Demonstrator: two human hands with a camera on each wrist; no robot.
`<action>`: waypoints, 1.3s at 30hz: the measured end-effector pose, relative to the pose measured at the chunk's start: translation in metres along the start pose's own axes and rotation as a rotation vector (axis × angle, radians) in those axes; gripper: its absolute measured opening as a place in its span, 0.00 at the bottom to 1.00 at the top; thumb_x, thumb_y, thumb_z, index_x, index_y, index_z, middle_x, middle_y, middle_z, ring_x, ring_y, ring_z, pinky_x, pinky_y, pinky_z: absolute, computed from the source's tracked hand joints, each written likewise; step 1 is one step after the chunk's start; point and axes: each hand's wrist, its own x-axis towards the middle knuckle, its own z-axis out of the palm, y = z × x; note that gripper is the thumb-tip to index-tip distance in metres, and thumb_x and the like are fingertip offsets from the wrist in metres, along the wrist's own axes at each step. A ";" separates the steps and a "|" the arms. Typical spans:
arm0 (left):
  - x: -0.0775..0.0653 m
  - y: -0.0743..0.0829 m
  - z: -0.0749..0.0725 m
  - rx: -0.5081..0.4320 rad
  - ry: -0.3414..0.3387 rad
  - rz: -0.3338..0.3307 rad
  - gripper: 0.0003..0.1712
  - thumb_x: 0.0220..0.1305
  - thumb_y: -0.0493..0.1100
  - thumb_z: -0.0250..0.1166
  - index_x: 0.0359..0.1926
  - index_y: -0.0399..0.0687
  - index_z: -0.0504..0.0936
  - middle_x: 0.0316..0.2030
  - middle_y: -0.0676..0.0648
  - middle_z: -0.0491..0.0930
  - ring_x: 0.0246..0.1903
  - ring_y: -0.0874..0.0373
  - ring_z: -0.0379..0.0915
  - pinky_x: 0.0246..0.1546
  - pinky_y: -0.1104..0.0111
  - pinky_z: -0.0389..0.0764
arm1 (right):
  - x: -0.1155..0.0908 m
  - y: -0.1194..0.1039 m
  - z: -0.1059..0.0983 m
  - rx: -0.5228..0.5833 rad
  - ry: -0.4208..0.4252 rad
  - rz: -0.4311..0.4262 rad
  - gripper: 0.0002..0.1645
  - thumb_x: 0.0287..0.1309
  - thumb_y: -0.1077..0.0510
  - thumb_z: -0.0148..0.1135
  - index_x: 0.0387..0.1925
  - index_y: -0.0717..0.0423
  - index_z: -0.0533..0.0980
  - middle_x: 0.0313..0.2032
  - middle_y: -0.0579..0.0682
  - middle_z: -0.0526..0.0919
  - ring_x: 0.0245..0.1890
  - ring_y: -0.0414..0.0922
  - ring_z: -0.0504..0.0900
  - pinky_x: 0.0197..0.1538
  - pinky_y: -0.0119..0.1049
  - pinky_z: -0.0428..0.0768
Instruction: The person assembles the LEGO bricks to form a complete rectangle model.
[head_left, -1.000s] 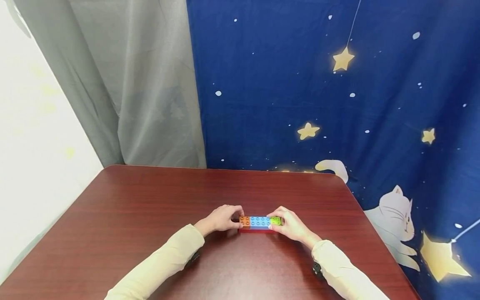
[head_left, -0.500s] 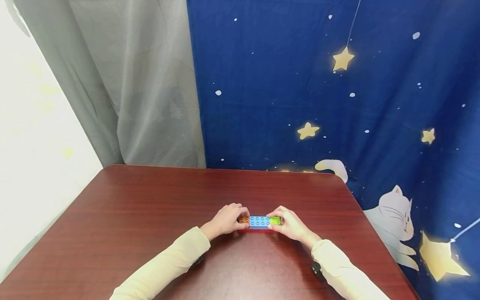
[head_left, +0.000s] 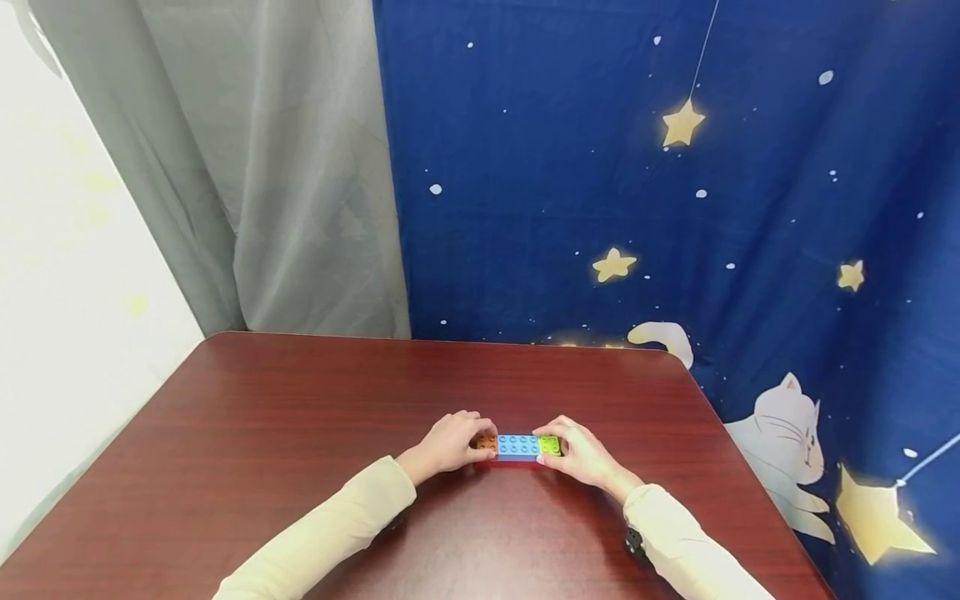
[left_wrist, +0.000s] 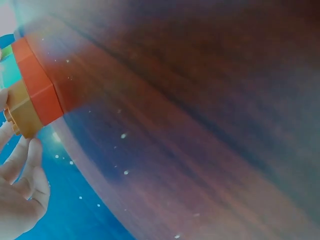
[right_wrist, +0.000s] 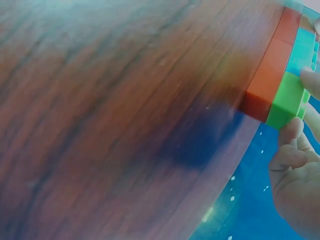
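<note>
A row of studded toy bricks lies on the table before me. On top, from left to right, are an orange brick, a longer blue brick and a green brick. Beneath them is a red layer, with a seam showing in the right wrist view. My left hand pinches the orange brick at the left end, thumb on the near side and fingers on the far side. My right hand grips the right end around the green brick, its thumb near the blue brick's edge.
The dark red wood table reaches back to a blue star-printed curtain and a grey curtain. A bright white area borders the table's left side.
My left hand has shifted a little to the right, farther over the orange brick, covering more of it. The right hand and the brick row have stayed nearly where they were.
</note>
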 end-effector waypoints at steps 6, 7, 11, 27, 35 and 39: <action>-0.008 -0.006 0.000 -0.048 -0.030 0.027 0.20 0.51 0.51 0.64 0.46 0.55 0.75 0.30 0.57 0.74 0.30 0.63 0.65 0.33 0.67 0.67 | -0.010 0.010 -0.001 -0.003 0.015 -0.043 0.26 0.41 0.57 0.69 0.46 0.56 0.74 0.32 0.43 0.72 0.20 0.38 0.65 0.23 0.28 0.66; -0.008 -0.007 0.001 -0.061 -0.037 0.032 0.20 0.51 0.49 0.64 0.47 0.55 0.74 0.30 0.56 0.73 0.30 0.63 0.65 0.33 0.67 0.67 | -0.011 0.011 -0.001 0.004 0.014 -0.040 0.26 0.41 0.58 0.69 0.47 0.56 0.74 0.32 0.43 0.72 0.19 0.37 0.65 0.23 0.28 0.66; -0.010 -0.011 0.002 -0.113 -0.063 0.024 0.22 0.51 0.46 0.64 0.50 0.55 0.72 0.31 0.55 0.73 0.31 0.62 0.65 0.34 0.68 0.67 | -0.011 0.011 -0.003 0.037 0.009 -0.040 0.27 0.41 0.60 0.68 0.48 0.58 0.73 0.32 0.45 0.74 0.18 0.37 0.65 0.21 0.28 0.66; -0.006 -0.020 0.006 -0.417 0.034 -0.088 0.16 0.57 0.41 0.61 0.47 0.45 0.71 0.29 0.52 0.78 0.25 0.65 0.71 0.30 0.69 0.72 | -0.004 0.016 -0.001 0.085 0.014 0.033 0.27 0.48 0.55 0.64 0.50 0.56 0.68 0.38 0.48 0.77 0.17 0.39 0.69 0.22 0.30 0.69; -0.006 -0.021 0.010 -0.427 0.024 -0.125 0.16 0.57 0.42 0.60 0.47 0.46 0.70 0.25 0.52 0.78 0.21 0.66 0.72 0.33 0.68 0.72 | -0.004 0.017 0.000 0.100 -0.073 0.079 0.34 0.43 0.59 0.68 0.53 0.53 0.65 0.38 0.49 0.75 0.16 0.40 0.68 0.21 0.31 0.69; -0.007 -0.021 0.009 -0.436 -0.003 -0.111 0.24 0.53 0.45 0.64 0.50 0.46 0.69 0.31 0.52 0.77 0.25 0.65 0.70 0.30 0.70 0.72 | -0.003 0.017 0.001 0.103 -0.076 0.098 0.30 0.45 0.58 0.67 0.51 0.50 0.66 0.37 0.47 0.75 0.16 0.41 0.69 0.22 0.30 0.69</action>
